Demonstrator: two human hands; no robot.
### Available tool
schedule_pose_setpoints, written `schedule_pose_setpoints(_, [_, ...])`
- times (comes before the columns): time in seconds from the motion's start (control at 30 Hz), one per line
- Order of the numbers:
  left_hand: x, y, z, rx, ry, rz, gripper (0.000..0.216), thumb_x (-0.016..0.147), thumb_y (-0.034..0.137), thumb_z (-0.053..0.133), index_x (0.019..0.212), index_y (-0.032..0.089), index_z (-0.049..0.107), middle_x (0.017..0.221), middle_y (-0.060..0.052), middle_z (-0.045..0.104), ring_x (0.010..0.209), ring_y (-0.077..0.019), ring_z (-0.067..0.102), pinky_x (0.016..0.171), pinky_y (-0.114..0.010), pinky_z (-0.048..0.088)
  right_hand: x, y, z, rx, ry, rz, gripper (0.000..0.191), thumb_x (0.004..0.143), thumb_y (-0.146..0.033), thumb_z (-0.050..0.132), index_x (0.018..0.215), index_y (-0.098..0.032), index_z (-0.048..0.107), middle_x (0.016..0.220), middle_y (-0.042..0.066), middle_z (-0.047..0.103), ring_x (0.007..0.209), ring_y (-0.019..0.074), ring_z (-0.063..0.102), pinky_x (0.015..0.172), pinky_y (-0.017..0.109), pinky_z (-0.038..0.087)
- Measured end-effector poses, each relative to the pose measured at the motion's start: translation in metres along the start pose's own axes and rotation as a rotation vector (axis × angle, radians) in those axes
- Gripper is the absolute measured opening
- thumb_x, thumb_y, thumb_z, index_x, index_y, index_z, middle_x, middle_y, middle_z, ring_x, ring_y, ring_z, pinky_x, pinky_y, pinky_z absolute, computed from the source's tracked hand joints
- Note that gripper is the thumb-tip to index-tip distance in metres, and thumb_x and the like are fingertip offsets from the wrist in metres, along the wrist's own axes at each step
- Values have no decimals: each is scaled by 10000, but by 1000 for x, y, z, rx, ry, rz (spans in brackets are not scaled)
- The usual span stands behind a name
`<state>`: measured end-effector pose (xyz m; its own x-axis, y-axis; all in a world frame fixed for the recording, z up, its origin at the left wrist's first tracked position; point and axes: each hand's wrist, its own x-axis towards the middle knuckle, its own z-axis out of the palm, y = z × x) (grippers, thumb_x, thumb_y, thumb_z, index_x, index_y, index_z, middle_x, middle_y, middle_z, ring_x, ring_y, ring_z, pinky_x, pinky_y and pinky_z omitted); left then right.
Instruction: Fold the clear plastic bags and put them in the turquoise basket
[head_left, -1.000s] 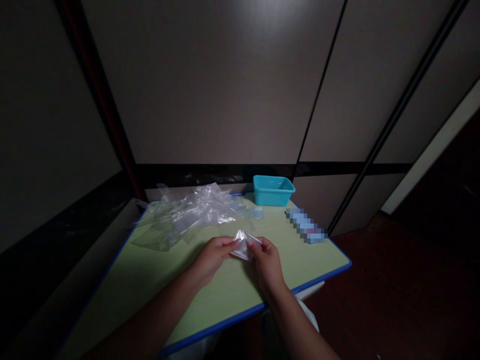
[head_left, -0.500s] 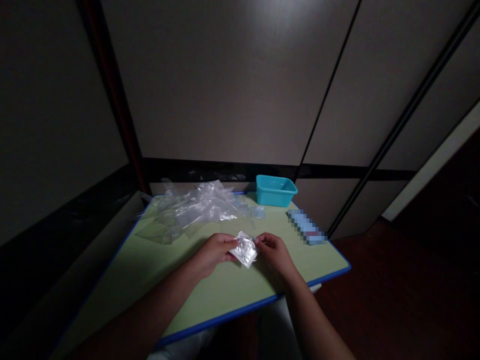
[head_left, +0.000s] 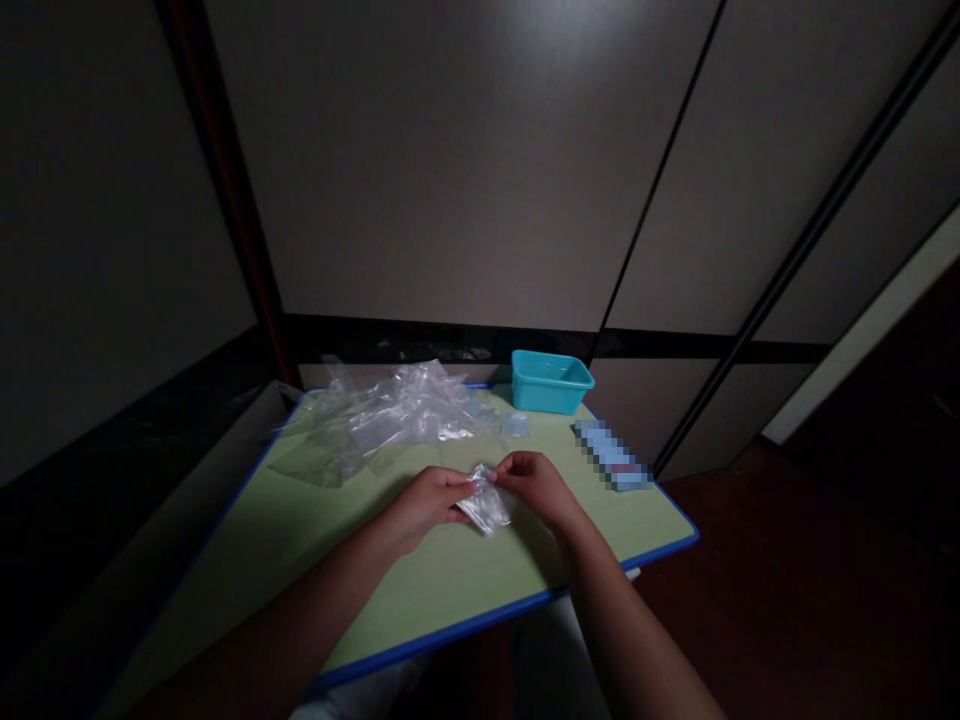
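Between my hands is a small folded clear plastic bag (head_left: 489,508), shiny and creased, held above the table. My left hand (head_left: 433,505) grips its left side, thumb on top and fingers underneath. The closed fingertips of my right hand (head_left: 531,482) pinch the bag's upper right edge. Beyond my hands lies a loose heap of clear plastic bags (head_left: 409,410). A small flat folded plastic piece (head_left: 514,424) rests at the heap's right end.
A turquoise plastic basket (head_left: 551,388) stands at the table's back right. Nearer the right edge lies a blurred-out light blue flat object (head_left: 611,455). The pale green table (head_left: 420,610) has a blue rim, and cabinet panels (head_left: 465,180) rise behind it.
My right hand has moved left and slightly up over the bag, its fingertips now nearer my left hand. The left hand has stayed nearly still, holding the bag.
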<state>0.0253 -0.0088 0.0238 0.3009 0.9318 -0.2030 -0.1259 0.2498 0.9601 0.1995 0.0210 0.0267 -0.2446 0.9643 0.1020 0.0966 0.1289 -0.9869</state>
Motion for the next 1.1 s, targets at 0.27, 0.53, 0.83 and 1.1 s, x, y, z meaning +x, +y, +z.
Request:
schedule_pose_setpoints(0.27, [1, -2, -1, 8, -12, -12, 295, 582, 348, 767, 722, 97, 707, 704, -82, 698, 697, -204, 637, 763, -360, 483, 0, -1, 3, -26, 3, 77, 311, 535, -403, 766, 546, -135, 608, 446, -27, 537, 393, 62, 379, 416, 205, 269])
schedule_pose_setpoints(0.53, [0, -2, -1, 23, -17, -11, 272, 570, 339, 766, 687, 101, 708, 676, -76, 693, 680, -200, 631, 730, -334, 478, 1, 4, 6, -23, -4, 85, 309, 493, -380, 782, 528, -136, 595, 423, -32, 523, 385, 58, 370, 404, 197, 262])
schedule_pose_setpoints(0.83, [-2, 2, 1, 19, -41, -5, 372, 556, 365, 779, 821, 116, 697, 791, -79, 705, 770, -214, 643, 784, -340, 459, -1, -1, 7, 114, 46, -12, 311, 508, -395, 768, 548, -146, 585, 507, -15, 569, 445, 79, 430, 451, 206, 308])
schedule_pose_setpoints(1.1, [-3, 4, -2, 69, -54, -28, 367, 601, 442, 745, 784, 133, 665, 785, -101, 716, 762, -211, 659, 772, -326, 456, -1, 2, -4, 154, 142, -80, 272, 576, -378, 740, 599, -151, 591, 499, -37, 540, 447, 74, 409, 469, 206, 289])
